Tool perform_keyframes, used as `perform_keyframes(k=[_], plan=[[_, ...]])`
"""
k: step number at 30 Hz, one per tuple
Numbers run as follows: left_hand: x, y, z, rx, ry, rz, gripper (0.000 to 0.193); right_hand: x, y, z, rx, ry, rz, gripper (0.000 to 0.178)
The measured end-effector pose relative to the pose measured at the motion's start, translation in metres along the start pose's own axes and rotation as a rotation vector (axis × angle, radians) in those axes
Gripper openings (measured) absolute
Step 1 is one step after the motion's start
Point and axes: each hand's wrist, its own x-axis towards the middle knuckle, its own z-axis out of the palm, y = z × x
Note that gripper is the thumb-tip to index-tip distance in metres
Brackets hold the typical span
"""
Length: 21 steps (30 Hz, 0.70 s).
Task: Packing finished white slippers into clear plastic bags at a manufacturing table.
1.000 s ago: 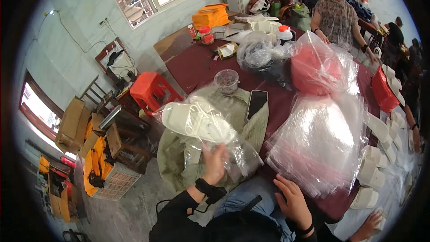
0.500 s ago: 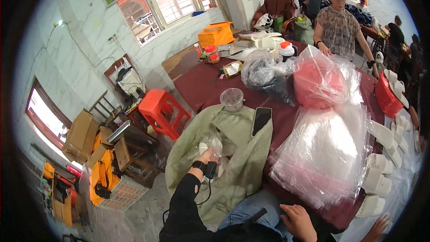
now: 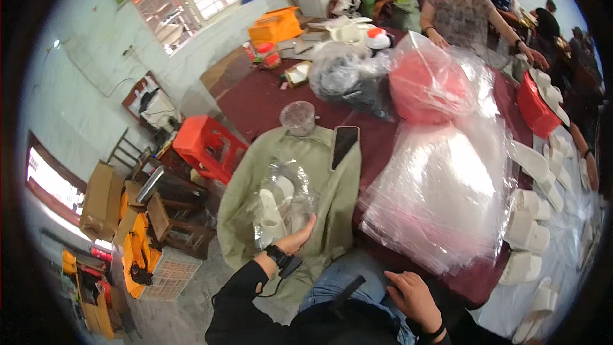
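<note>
Head view. The left hand (image 3: 295, 240) lay on a clear plastic bag (image 3: 281, 207) of white pieces, the fingers curled over the bag's near lower edge in a closed grip on the film. The bag rested on an olive-green cloth (image 3: 332, 198) draped over the near corner of the table (image 3: 255, 99) and hanging off its edge. A black wristband sat on that wrist, with a thin cord trailing below it.

The right hand (image 3: 412, 297) rested low by the lap, fingers loosely spread, holding nothing, well apart from the bag.

Judged handling: the bag looked light and limp, the film slick and crinkled, likely to slide on the cloth and sag when lifted. The white pieces inside seemed stiff, moulded, and loose enough to shift. Best hold probably at the gathered film near the bag's mouth or with a palm under the load, not by a pinch of thin film mid-side.

A dark phone (image 3: 345, 144) lay on the cloth beyond the bag. A clear cup (image 3: 298, 117) stood at the cloth's far edge. To the right, a large stack of clear bags (image 3: 447, 198), and further right rows of white moulded pieces (image 3: 530, 230). A red stool (image 3: 207, 147) stood left of the table. Another person (image 3: 463, 9) stood at the far end.
</note>
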Motion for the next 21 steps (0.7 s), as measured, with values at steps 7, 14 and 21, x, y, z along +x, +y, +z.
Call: perform_keyframes(k=[7, 14, 21], plan=[[-0.044, 0.089, 0.067, 1.1, 0.127, 0.155, 0.066, -0.004, 0.014, -0.013, 0.01, 0.202, -0.001, 0.033], [-0.063, 0.127, 0.093, 1.268, 0.356, 0.338, 0.047, -0.023, 0.021, -0.043, -0.043, 0.638, 0.077, 0.035], [-0.06, 0.149, 0.134, 1.069, 0.546, 0.861, 0.034, -0.028, 0.034, -0.046, -0.13, 0.746, 0.193, 0.037]])
